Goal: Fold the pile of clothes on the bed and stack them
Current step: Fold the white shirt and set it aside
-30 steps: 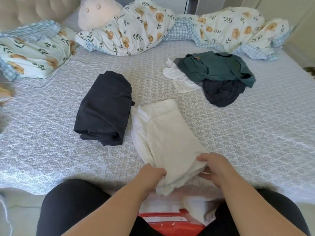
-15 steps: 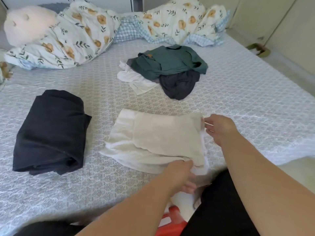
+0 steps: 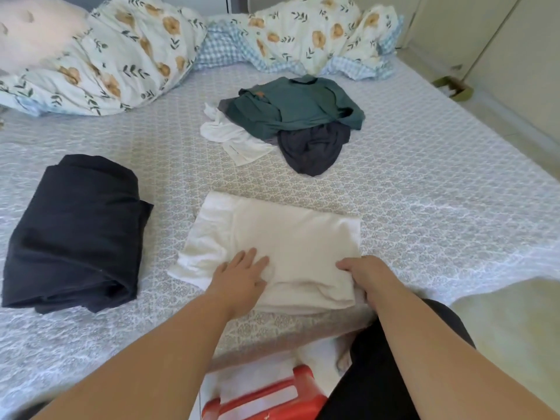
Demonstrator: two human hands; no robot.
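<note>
A folded cream garment (image 3: 291,241) lies near the bed's front edge. My left hand (image 3: 241,278) rests flat on its near left part, fingers spread. My right hand (image 3: 362,275) grips its near right corner, fingers curled over the fold. To the left sits a folded black garment (image 3: 75,234). Farther back lies the unfolded pile: a green shirt (image 3: 297,106) on top, a white piece (image 3: 233,137) at its left and a dark navy piece (image 3: 312,148) in front.
The bed (image 3: 424,192) has a pale patterned cover. A floral quilt (image 3: 121,62) and a plush toy (image 3: 33,34) lie along the back. A red stool (image 3: 266,398) stands below the bed's edge by my legs. The floor (image 3: 509,322) shows at right.
The cream garment was turned sideways and laid flat on the bed. My left hand moved from its near edge onto its top; my right hand moved from its far corner to its near corner.
</note>
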